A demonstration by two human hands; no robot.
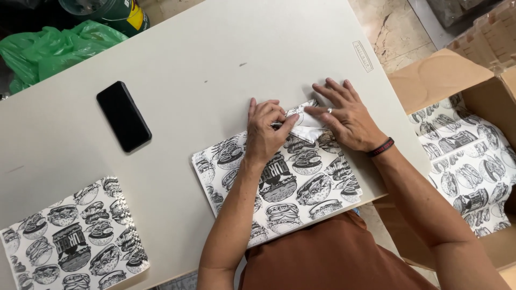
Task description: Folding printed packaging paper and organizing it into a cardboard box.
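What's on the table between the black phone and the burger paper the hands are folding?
Nothing: in the head view, only bare table lies between the phone and the printed sheet under both hands.

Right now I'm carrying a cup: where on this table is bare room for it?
Bare table lies beyond the phone and both hands, and between the phone and printed paper sheet. It's crowded where the left hand and right hand fold it.
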